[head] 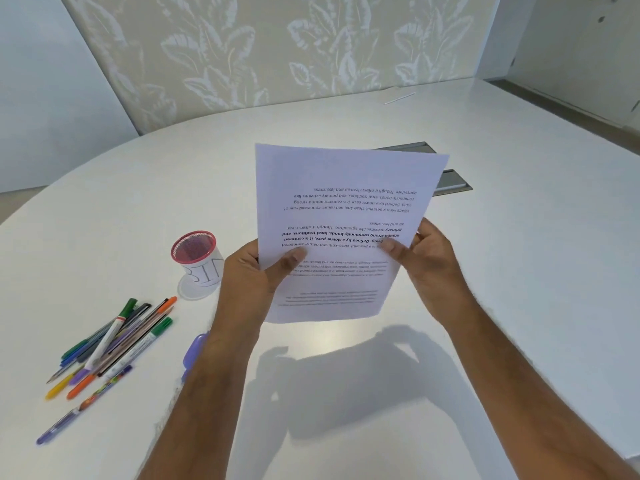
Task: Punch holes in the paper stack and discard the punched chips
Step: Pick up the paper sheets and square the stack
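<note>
Wide white rounded tabletop [485,271] under me. Above it, lifted clear, I hold the thin stack of white printed paper sheets [346,209], text upside down to me. My left hand [247,282] pinches its left edge, thumb on top; my right hand [427,268] pinches the right edge. Light, floppy, sheets liable to slide apart, I'd judge, so low on both side edges is the place to hold. Smaller: loose coloured pens [107,348], red-rimmed mesh cup [194,251], purple plastic object [194,351], half hidden, maybe the punch.
</note>
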Available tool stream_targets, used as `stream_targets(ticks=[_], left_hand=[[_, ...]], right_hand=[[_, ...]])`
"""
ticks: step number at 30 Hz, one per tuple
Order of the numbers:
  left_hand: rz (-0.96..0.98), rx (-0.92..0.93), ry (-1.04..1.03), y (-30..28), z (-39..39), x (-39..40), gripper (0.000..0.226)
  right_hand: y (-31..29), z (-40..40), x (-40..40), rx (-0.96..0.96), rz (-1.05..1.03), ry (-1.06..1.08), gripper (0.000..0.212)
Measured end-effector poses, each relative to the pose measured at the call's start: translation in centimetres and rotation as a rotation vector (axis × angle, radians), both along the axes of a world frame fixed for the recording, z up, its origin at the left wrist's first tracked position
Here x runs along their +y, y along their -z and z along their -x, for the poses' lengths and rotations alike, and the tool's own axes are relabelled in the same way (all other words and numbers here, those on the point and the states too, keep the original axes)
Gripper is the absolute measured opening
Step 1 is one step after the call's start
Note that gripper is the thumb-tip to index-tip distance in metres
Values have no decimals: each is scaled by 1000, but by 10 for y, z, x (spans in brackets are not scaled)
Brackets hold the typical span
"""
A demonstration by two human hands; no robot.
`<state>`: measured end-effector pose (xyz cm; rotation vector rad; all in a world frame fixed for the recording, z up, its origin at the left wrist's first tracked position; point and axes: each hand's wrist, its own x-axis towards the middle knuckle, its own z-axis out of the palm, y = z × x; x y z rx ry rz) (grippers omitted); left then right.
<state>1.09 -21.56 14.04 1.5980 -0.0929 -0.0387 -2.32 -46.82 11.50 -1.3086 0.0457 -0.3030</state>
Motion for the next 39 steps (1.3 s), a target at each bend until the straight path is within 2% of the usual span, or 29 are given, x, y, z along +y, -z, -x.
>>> stream_targets(ticks=[3,5,11,15,21,35,37,39], left_hand=[[32,16,-7,3,2,-4,19],[47,5,-12,6,2,-5,19],[71,-8,-5,21,1,-5,26],[46,16,0,32,-2,-3,25],[-2,-56,-10,22,-3,-2,22],[-5,25,56,32,-1,3,30],[7,24,42,32,-4,3,36],[1,-14,-2,27,-7,5,53]], right_hand=[[-2,3,9,-48,97,24,28],[-4,3,11,-64,108,59,23],[12,4,12,17,236,72,27],[26,6,14,76,227,69,23],[21,6,14,48,200,92,22],[38,6,15,124,227,98,29],[37,7,14,124,252,107,27],[29,7,11,108,292,116,27]])
